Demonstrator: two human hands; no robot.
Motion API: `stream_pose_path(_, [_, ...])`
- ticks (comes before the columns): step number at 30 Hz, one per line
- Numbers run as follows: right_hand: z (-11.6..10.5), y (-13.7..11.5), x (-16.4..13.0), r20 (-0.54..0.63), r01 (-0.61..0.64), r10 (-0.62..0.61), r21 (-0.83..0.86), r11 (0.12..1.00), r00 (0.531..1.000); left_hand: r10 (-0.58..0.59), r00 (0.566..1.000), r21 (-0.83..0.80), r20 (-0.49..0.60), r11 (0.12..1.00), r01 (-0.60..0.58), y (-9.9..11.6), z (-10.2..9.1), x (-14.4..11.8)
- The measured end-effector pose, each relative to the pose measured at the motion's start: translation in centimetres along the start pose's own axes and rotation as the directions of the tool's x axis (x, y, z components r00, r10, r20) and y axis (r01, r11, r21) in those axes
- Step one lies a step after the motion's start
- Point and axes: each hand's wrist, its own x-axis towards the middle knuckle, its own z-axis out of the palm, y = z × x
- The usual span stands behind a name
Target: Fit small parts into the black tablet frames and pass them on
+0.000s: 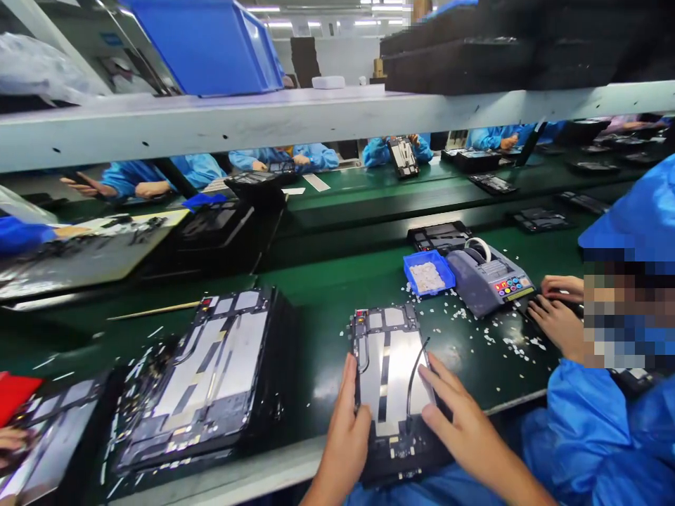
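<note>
An opened tablet (401, 379), its silver battery and circuit board bare, stands tilted at the bench's front edge. My left hand (348, 425) grips its left edge, thumb against the side and fingers along it. On the opposite edge, my right hand (464, 414) holds the tablet, with thumb and fingertips on the battery side. A thin black flex cable (410, 386) curves up loose from the board, its free end close to my right fingertips. Left of my hands lies a stack of similar opened tablets (211, 365).
A grey tape dispenser (482, 274) stands beyond my right hand, beside a blue tray (429, 273) of small white pieces. White scraps litter the green bench (321, 295). A co-worker's hands (562, 316) are at right. Overhead runs a white shelf (295, 119) with a blue bin (205, 46).
</note>
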Motion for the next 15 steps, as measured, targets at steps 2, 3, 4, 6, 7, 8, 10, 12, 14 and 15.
stream_pose_path(2, [0.6, 0.3, -1.1, -0.005, -0.01, 0.01, 0.018, 1.0, 1.0, 0.004, 1.0, -0.009, 0.002, 1.0, -0.004, -0.4, 0.1, -1.5])
stream_pose_path(3, [0.9, 0.7, -1.5, -0.009, -0.016, 0.016, 0.037, 0.999, 1.0, -0.003, 1.0, -0.016, 0.005, 1.0, 0.003, -0.7, 0.2, -2.1])
stream_pose_path(4, [1.2, 1.1, -1.7, -0.012, -0.021, 0.022, 0.064, 0.998, 1.0, -0.011, 1.0, -0.027, 0.008, 1.0, 0.011, -0.9, 0.2, -2.6])
stream_pose_path(6, [1.6, 2.2, -1.5, -0.035, -0.039, 0.045, 0.143, 0.989, 0.998, -0.009, 1.0, -0.039, 0.007, 0.999, 0.01, -1.2, 0.0, -2.6])
stream_pose_path(7, [1.7, 2.6, -1.1, -0.05, -0.052, 0.062, 0.18, 0.982, 0.997, 0.009, 1.0, -0.024, -0.014, 1.0, -0.01, -1.1, -0.2, -2.2])
stream_pose_path(8, [1.6, 2.8, -0.5, -0.08, -0.062, 0.079, 0.204, 0.977, 0.994, 0.044, 0.998, 0.015, -0.045, 0.999, -0.044, -0.7, -0.5, -1.4])
stream_pose_path(10, [1.0, 2.6, 1.3, -0.201, -0.049, 0.087, 0.191, 0.98, 0.976, 0.168, 0.98, 0.175, -0.103, 0.973, -0.149, 0.7, -1.3, 1.2])
stream_pose_path(12, [0.2, 1.2, 3.7, -0.342, 0.028, 0.01, 0.107, 0.994, 0.94, 0.327, 0.944, 0.405, -0.049, 0.87, -0.28, 2.9, -1.9, 4.7])
stream_pose_path(14, [-0.4, -1.0, 6.3, -0.373, 0.141, -0.124, 0.019, 0.99, 0.919, 0.393, 0.912, 0.624, 0.121, 0.685, -0.378, 5.2, -2.3, 8.2])
stream_pose_path(15, [-0.6, -2.1, 7.5, -0.332, 0.194, -0.186, -0.009, 0.981, 0.925, 0.4, 0.889, 0.695, 0.224, 0.574, -0.433, 6.2, -2.3, 9.7])
